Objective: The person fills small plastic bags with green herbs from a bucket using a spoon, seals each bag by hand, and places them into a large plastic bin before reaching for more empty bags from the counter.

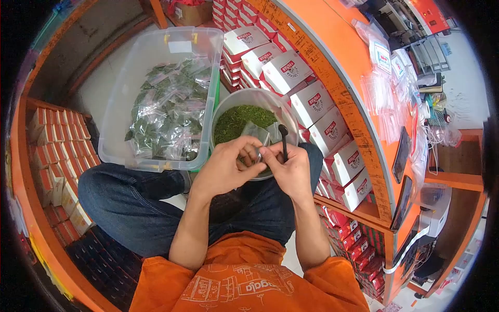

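Observation:
Both my hands meet over the near rim of a round clear tub (218, 112) of chopped green herb (241, 117). My left hand (228, 164) has its fingers curled and pinched at the edge of a small clear plastic bag (255, 134). Beside it, my right hand (286, 166) pinches the same bag's edge and also holds a black spoon (284, 140) upright, its end above the fingers. Left of the tub stands a large clear bin (115, 122) holding many small bags of green herb (166, 112).
Stacked white and red boxes (317, 101) stand right of the tub, beneath an orange counter (358, 88) with plastic bags (382, 93) and phones (401, 156) on it. Orange and white boxes (62, 140) fill a shelf at left. My crossed legs (125, 203) flank the tub.

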`<state>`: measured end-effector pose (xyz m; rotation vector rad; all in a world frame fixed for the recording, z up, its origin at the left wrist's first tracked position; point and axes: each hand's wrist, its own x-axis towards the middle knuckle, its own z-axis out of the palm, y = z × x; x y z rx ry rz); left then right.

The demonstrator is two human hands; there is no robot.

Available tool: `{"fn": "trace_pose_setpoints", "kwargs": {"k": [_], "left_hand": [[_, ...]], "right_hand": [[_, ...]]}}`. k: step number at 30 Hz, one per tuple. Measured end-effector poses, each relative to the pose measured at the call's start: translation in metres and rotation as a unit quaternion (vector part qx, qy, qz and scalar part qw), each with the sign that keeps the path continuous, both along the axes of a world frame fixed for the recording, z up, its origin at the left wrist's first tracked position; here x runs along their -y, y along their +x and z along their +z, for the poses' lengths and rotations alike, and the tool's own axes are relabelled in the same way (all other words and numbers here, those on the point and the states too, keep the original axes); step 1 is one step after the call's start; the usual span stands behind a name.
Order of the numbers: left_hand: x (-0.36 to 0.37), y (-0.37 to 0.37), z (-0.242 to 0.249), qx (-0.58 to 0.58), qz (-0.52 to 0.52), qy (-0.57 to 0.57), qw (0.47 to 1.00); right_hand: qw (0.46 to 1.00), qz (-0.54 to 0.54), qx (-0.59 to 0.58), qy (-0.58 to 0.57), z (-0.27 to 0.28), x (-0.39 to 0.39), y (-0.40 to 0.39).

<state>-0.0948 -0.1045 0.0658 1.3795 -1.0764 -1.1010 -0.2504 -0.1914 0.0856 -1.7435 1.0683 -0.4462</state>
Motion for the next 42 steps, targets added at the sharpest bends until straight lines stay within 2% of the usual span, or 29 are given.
{"fn": "trace_pose_setpoints", "kwargs": {"k": [2, 6, 8, 9, 11, 13, 14, 15, 16, 20, 22, 23, 25, 26, 28, 29, 31, 33, 34, 36, 37, 39, 40, 41, 42], "left_hand": [[0.002, -0.008, -0.003, 0.065, 0.058, -0.047, 0.995], [0.001, -0.007, -0.019, 0.031, 0.047, -0.036, 0.998], [-0.002, -0.001, -0.027, -0.114, 0.001, 0.027, 0.993], [-0.003, 0.001, -0.031, -0.106, 0.016, 0.030, 0.994], [-0.002, 0.004, -0.033, 0.044, -0.016, -0.029, 0.999], [-0.002, 0.002, -0.025, 0.053, 0.017, -0.003, 0.998], [-0.004, 0.002, -0.021, 0.065, 0.018, 0.008, 0.998], [-0.004, 0.000, -0.018, -0.010, 0.037, 0.006, 0.999], [-0.003, -0.003, -0.016, -0.089, 0.054, 0.001, 0.995], [-0.004, 0.002, -0.023, -0.058, 0.071, 0.057, 0.994], [-0.002, 0.006, -0.032, -0.214, 0.029, 0.107, 0.971], [0.000, 0.002, -0.035, -0.215, 0.028, 0.107, 0.970], [0.003, -0.007, -0.038, -0.139, 0.083, 0.124, 0.979], [0.003, -0.012, -0.038, -0.141, 0.081, 0.125, 0.979], [0.006, -0.024, -0.034, 0.002, 0.180, 0.055, 0.982], [0.007, -0.026, -0.034, -0.007, 0.170, 0.052, 0.984], [0.003, -0.018, -0.036, 0.095, 0.121, 0.012, 0.988], [0.002, 0.000, -0.032, 0.093, -0.019, -0.051, 0.994], [0.003, -0.001, -0.032, 0.081, -0.028, -0.055, 0.995], [0.005, -0.005, -0.031, 0.135, -0.058, -0.091, 0.985], [0.006, -0.008, -0.032, 0.132, -0.062, -0.093, 0.985], [0.006, -0.013, -0.033, 0.171, -0.022, -0.112, 0.979], [0.006, -0.015, -0.032, 0.171, -0.026, -0.113, 0.978], [0.006, -0.018, -0.030, 0.196, 0.017, -0.106, 0.975], [0.006, -0.020, -0.029, 0.221, 0.061, -0.099, 0.968]], "right_hand": [[0.996, -0.025, 0.053, 0.060, -0.015, -0.003, -0.001], [0.996, 0.009, 0.064, 0.063, -0.027, 0.000, -0.007], [0.989, 0.049, 0.120, 0.064, -0.016, 0.002, -0.005], [0.987, 0.062, 0.127, 0.069, -0.011, 0.004, -0.005], [0.992, 0.117, -0.012, -0.050, -0.005, 0.008, -0.008], [0.993, 0.107, 0.012, -0.041, -0.010, 0.005, -0.007], [0.996, 0.079, 0.034, 0.001, -0.016, 0.005, -0.005], [0.997, 0.048, 0.052, 0.041, -0.020, 0.003, -0.003], [0.998, 0.025, 0.040, 0.035, -0.017, 0.002, 0.000], [0.998, 0.057, -0.005, 0.012, -0.020, 0.000, 0.001], [0.992, 0.066, 0.085, 0.061, -0.022, 0.002, -0.002], [0.993, 0.065, 0.084, 0.060, -0.018, 0.002, -0.001], [0.993, 0.064, -0.033, -0.096, -0.008, -0.001, 0.005], [0.993, 0.062, -0.035, -0.095, -0.009, -0.002, 0.008], [0.980, 0.060, -0.045, -0.183, -0.016, -0.002, 0.010], [0.978, 0.063, -0.047, -0.193, -0.021, -0.001, 0.009], [0.981, 0.069, -0.025, -0.181, -0.029, 0.002, 0.003], [0.990, 0.126, 0.002, -0.056, -0.024, 0.008, -0.007], [0.987, 0.155, 0.014, -0.032, -0.030, 0.011, -0.014], [0.987, 0.163, 0.011, -0.005, -0.020, 0.014, -0.020], [0.984, 0.178, 0.020, 0.022, -0.013, 0.014, -0.019], [0.983, 0.185, 0.000, -0.016, -0.004, 0.012, -0.016], [0.981, 0.179, -0.010, -0.079, -0.007, 0.010, -0.015], [0.974, 0.173, -0.020, -0.143, -0.008, 0.009, -0.013], [0.975, 0.165, -0.037, -0.146, -0.003, 0.009, -0.010]]}}
